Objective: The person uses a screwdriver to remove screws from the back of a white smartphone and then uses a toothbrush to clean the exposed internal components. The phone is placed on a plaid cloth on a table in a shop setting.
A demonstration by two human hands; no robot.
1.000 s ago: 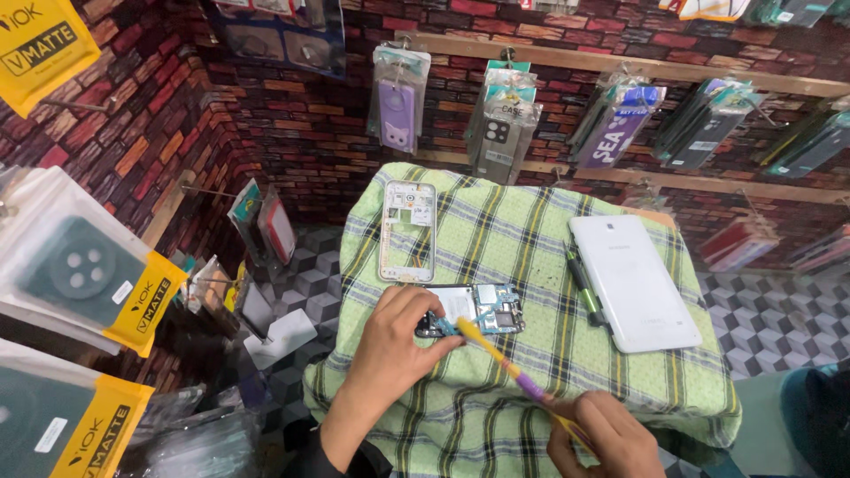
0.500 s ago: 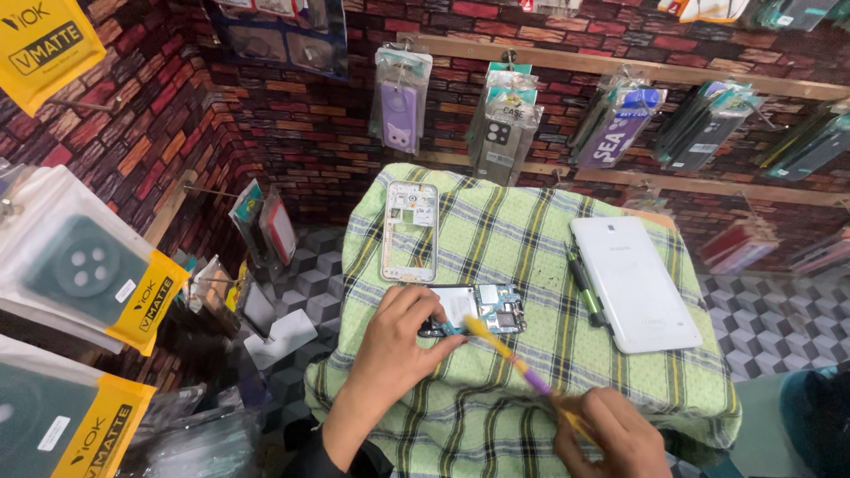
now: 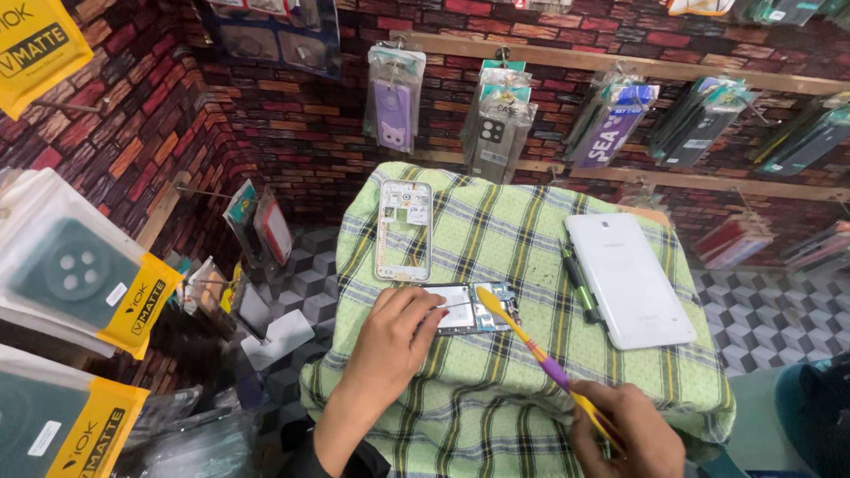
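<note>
An opened phone board (image 3: pixel 474 310) lies on a green checked cloth (image 3: pixel 496 230) that covers a small stand. My left hand (image 3: pixel 394 341) presses down on the board's left end with its fingertips. My right hand (image 3: pixel 624 434) grips a yellow and purple brush (image 3: pixel 522 336), whose flat yellow tip rests on the board's right half. A bare phone frame (image 3: pixel 405 230) lies just beyond the board, apart from both hands.
A white tablet (image 3: pixel 627 279) lies face down at the right of the cloth, with a dark and green tool (image 3: pixel 580 288) along its left edge. Packaged phone cases (image 3: pixel 496 124) hang on brick-patterned walls behind and to the left. A chequered floor (image 3: pixel 761 310) shows around the stand.
The brush tip has shifted slightly over the board. My left hand stays pressed on the board's left end.
</note>
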